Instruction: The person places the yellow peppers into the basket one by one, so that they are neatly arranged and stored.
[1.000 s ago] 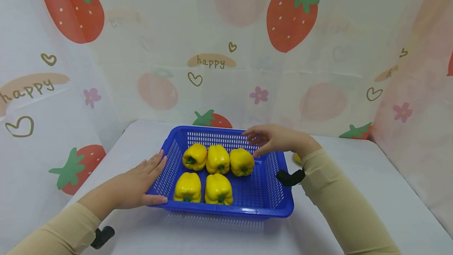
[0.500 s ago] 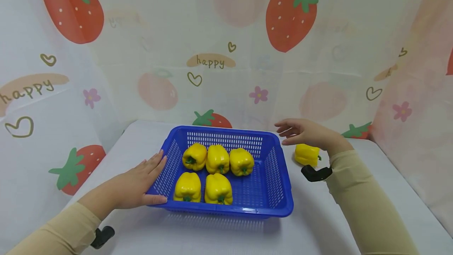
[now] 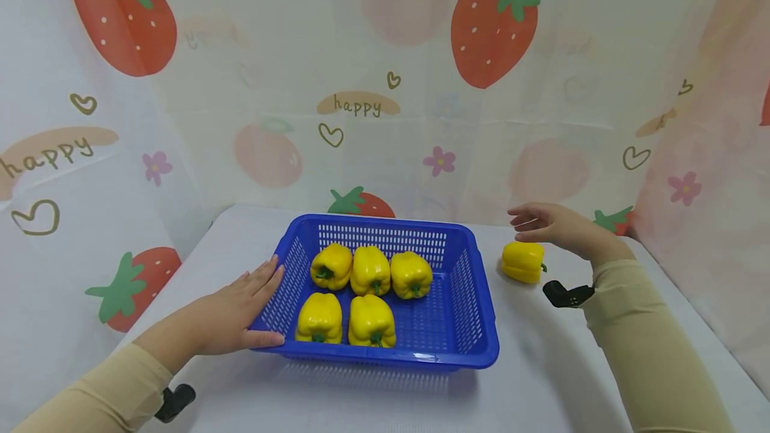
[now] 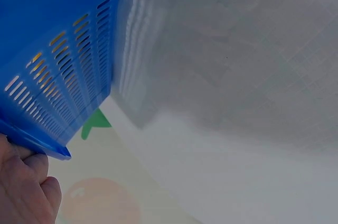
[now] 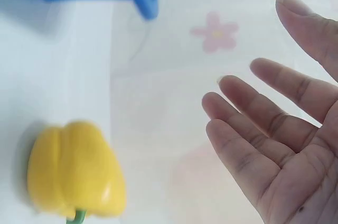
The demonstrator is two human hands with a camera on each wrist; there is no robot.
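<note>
A blue plastic basket with slotted walls sits on the table, holding several yellow bell peppers in two rows. My left hand rests on its left rim, fingers extended and thumb along the front corner. In the left wrist view, part of that hand shows against the rim beside the basket wall. Right of the basket, one more yellow bell pepper lies on its side with its green stem pointing right. Just above it hovers my right hand, fingers spread and holding nothing; the right wrist view shows the bare palm.
A white cloth covers the table. Behind and at both sides hangs a pale curtain printed with strawberries, flowers and hearts. Black wrist mounts stick out from both cuffs. The basket's front right floor shows bare.
My right hand has moved from above the basket to the right, over the loose bell pepper, which has come into full sight. The left hand and the basket have stayed in place.
</note>
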